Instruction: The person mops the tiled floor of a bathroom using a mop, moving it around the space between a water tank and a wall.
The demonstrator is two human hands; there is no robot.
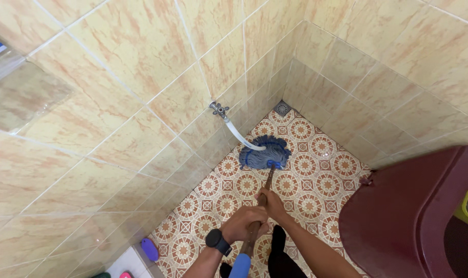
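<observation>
A mop with a blue string head rests on the patterned floor below a wall tap. Its brown wooden handle runs back toward me. My right hand grips the handle higher up toward the head. My left hand, with a black watch on the wrist, grips it lower down. A white hose runs from the metal tap down onto the mop head.
Tiled walls close in on the left and far side, meeting at a corner with a round floor drain. A dark red bin with a lid stands at right. A purple object lies by the left wall.
</observation>
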